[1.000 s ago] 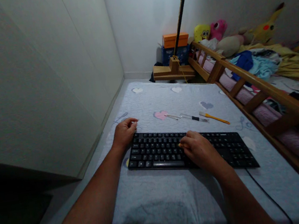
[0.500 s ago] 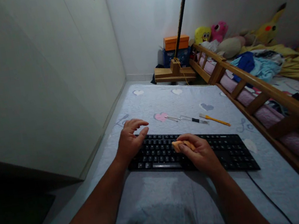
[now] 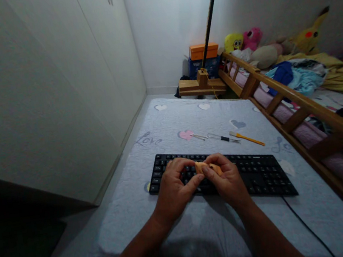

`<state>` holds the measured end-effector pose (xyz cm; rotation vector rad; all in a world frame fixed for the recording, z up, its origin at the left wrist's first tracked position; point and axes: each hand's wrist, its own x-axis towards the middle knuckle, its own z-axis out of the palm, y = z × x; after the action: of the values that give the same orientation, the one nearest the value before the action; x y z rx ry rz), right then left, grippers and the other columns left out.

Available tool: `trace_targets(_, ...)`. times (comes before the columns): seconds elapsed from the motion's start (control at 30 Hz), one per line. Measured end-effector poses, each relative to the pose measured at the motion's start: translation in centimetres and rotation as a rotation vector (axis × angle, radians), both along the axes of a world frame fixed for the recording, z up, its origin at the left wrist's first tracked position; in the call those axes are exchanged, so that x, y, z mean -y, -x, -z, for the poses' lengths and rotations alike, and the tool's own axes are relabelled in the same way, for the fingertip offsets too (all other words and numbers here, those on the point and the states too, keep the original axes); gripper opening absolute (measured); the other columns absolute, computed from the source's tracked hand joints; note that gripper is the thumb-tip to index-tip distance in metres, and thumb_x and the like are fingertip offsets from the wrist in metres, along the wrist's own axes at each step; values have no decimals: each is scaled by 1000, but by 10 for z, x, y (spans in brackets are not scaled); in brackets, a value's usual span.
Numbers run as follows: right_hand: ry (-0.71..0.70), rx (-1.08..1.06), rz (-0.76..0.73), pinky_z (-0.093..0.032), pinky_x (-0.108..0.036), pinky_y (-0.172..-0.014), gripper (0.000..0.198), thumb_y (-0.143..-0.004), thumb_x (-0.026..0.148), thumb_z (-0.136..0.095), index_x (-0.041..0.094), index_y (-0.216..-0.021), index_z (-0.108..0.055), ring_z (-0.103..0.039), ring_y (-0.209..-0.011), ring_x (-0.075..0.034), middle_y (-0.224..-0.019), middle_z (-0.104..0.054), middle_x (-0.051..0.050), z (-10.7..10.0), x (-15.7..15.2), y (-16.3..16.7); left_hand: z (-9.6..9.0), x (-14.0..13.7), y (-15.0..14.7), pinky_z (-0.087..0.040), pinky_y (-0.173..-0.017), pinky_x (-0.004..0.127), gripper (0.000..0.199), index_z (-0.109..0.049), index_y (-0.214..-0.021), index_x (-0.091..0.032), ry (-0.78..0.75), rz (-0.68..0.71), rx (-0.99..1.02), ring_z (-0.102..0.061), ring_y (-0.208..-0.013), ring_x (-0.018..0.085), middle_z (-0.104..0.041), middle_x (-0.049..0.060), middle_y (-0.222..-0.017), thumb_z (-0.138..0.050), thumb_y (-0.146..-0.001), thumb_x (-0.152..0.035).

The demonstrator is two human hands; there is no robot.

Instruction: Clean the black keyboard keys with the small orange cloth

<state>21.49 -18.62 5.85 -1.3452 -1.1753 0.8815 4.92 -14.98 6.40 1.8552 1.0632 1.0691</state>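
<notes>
A black keyboard (image 3: 262,173) lies on the patterned cloth cover, its cable running off to the lower right. Over its middle, my right hand (image 3: 231,182) pinches a small folded orange cloth (image 3: 200,167) between thumb and fingers. My left hand (image 3: 175,188) reaches in from the other side, its fingertips and thumb closed at the cloth's left end. Both hands hide many of the keys. Beyond the keyboard lie thin white sticks like cotton swabs (image 3: 198,136), a wire tool with a black grip (image 3: 225,139) and a flat brush with a yellow handle (image 3: 248,138).
A pale cabinet (image 3: 55,85) stands along the left. To the right runs a wooden bed rail (image 3: 303,104), with clothes and plush toys (image 3: 251,39) behind it. At the far end are a wooden lamp base (image 3: 201,83) and an orange box (image 3: 203,50).
My left hand has moved right, from the keyboard's left end to the orange cloth, and its fingers have closed there. My right hand keeps its hold in nearly the same place.
</notes>
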Motion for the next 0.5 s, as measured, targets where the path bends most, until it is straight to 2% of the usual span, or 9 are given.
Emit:
trace_targets(0.13,-3,-9,-31,-40,-24,-60,25,-87,45,-66,21,-89,-61,-51,-66,-13,-75,-58,2,3,6,4,3,8,-5,-50,-76,36,17,-68,-91,-27,24,-56,58,-61,-86,22,-69,4,-94,-74,-79,-38)
trace_targets(0.3,14,-158,-65,-37,-23,-56,26,-92,48,-59,22,-95,-57,-46,-62,-11,-74,-55,3,6,13,11,6,14,-10,-51,-76,37,18,-69,-93,-27,118,-58,151,-62,-82,22,-70,4,-91,-74,-79,-38)
trace_targets(0.4,30,-244,-68,-33,-22,-52,27,-92,49,-58,23,-95,-55,-40,-57,-10,-68,-47,5,4,15,16,10,18,-12,-52,-81,38,17,-71,-95,-26,143,-41,187,-64,-88,22,-71,5,-96,-69,-85,-40)
trace_targets(0.5,20,-330,-81,-35,-22,-54,27,-92,51,-56,24,-98,-51,-42,-58,-11,-69,-49,5,2,16,22,12,21,-12,-51,-92,40,17,-72,-98,-29,65,-61,189,-65,-100,24,-72,4,-105,-67,-87,-41)
